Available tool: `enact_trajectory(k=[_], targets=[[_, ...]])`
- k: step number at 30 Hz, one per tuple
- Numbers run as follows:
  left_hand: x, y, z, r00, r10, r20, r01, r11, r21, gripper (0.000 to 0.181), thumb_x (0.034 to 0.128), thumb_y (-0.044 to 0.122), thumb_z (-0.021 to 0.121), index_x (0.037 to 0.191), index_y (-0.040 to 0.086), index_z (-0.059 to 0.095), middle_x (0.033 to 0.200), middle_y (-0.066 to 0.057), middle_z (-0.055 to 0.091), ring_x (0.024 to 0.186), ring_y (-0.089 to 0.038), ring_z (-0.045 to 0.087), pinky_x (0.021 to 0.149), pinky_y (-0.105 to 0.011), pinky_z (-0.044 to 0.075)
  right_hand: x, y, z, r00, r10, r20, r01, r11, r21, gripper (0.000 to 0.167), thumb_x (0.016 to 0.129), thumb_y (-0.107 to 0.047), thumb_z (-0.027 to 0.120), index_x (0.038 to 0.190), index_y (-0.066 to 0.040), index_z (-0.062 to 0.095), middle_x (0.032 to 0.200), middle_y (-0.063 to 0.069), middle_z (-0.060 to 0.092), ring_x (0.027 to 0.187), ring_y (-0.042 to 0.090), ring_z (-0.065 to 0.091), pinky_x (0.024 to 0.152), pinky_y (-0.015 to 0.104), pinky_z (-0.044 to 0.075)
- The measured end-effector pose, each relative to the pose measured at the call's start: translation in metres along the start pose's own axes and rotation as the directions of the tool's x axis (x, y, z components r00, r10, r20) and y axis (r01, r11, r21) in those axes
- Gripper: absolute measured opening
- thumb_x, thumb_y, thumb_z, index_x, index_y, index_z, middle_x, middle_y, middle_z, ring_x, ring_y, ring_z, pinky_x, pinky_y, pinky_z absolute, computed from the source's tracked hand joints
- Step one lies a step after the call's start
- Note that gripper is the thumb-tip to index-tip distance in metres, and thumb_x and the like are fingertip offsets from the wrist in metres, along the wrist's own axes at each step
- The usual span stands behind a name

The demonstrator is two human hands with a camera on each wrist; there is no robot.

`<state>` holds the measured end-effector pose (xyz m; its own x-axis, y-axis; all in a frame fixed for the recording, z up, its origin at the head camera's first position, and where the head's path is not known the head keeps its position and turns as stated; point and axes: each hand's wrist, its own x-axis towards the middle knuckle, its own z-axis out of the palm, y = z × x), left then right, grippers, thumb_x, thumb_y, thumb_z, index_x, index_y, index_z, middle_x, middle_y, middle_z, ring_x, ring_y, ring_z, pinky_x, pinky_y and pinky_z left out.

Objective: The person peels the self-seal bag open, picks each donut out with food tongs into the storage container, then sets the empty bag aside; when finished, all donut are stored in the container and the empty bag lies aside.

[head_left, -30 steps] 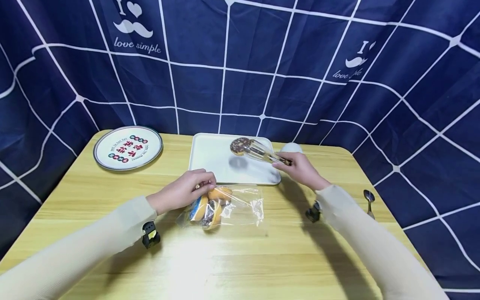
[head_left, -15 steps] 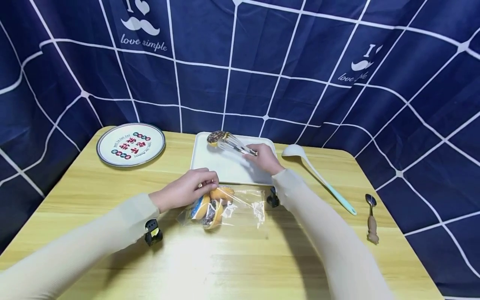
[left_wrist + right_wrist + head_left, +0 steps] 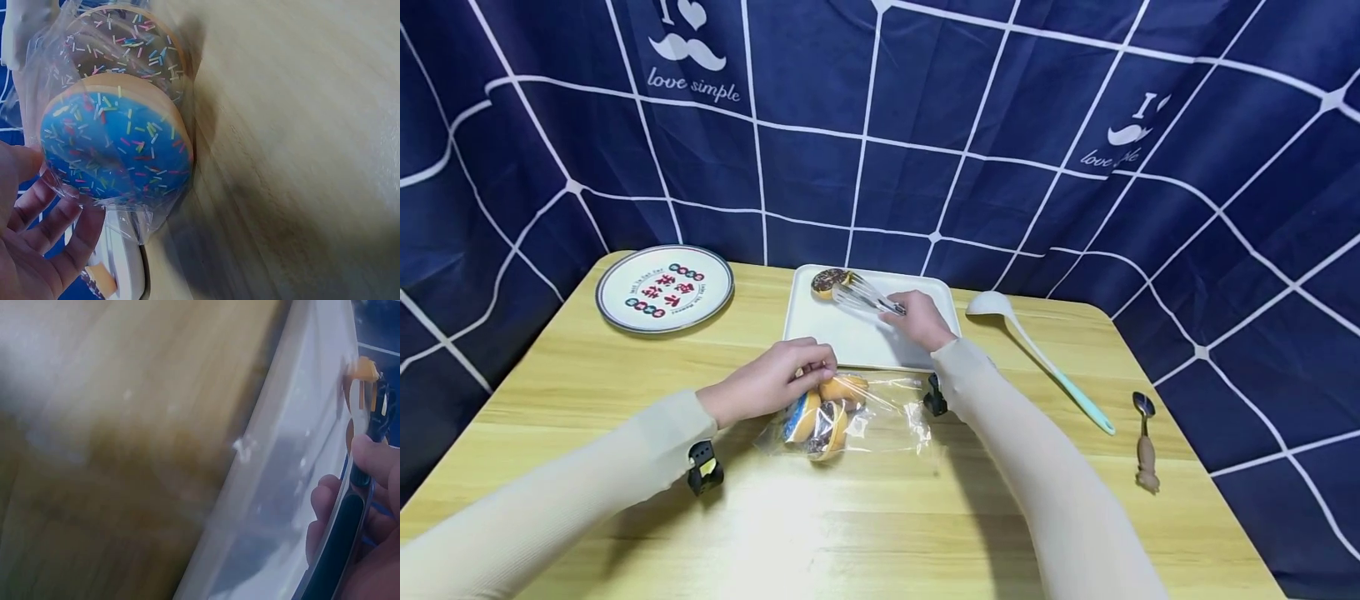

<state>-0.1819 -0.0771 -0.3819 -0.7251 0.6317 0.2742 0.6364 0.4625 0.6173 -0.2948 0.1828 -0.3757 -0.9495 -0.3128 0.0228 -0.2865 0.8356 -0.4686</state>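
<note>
In the head view my right hand grips a pair of tongs over the white tray. The tongs' ends hold a chocolate-topped doughnut at the tray's back left; whether it touches the tray I cannot tell. The right wrist view shows the tongs' dark handle under my thumb and fingers. My left hand pinches the upper edge of a clear plastic bag in front of the tray. Inside lie several doughnuts, among them a blue one with sprinkles and a brown one.
A round plate with printed lettering stands at the back left. To the right of the tray lies a white ladle with a pale green handle. Further right is a spoon with a brown handle. A dark blue curtain hangs behind the table.
My right hand has moved left with the tongs and doughnut, then come down toward the tray's back left. The ladle and spoon show fully now. My left hand stays at the bag.
</note>
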Motion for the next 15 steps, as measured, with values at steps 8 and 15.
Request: enact_trajectory(k=[8,15], targets=[[-0.001,0.001,0.001,1.0,0.009,-0.023,-0.009,1.0,-0.008,0.008,0.104,0.013,0.063,0.099,0.014,0.069,0.091,0.002,0.064,0.082,-0.009,0.053,0.078,-0.033,0.052,-0.005,0.01,-0.004,1.0,-0.007,0.026,0.007,1.0,0.017,0.03,0.101,-0.017,0.068,0.124,0.002,0.073,0.114,0.019,0.076,0.089,0.024,0.06,0.084,0.034,0.049],[-0.002,0.001,0.001,1.0,0.005,-0.019,-0.005,1.0,-0.009,0.008,0.104,0.013,0.063,0.099,0.014,0.068,0.09,0.003,0.063,0.081,-0.009,0.053,0.077,-0.03,0.051,-0.009,0.021,-0.006,1.0,-0.025,0.016,0.024,1.0,0.015,0.025,0.101,-0.015,0.069,0.12,0.0,0.075,0.096,0.012,0.071,0.079,0.019,0.053,0.073,0.027,0.041]])
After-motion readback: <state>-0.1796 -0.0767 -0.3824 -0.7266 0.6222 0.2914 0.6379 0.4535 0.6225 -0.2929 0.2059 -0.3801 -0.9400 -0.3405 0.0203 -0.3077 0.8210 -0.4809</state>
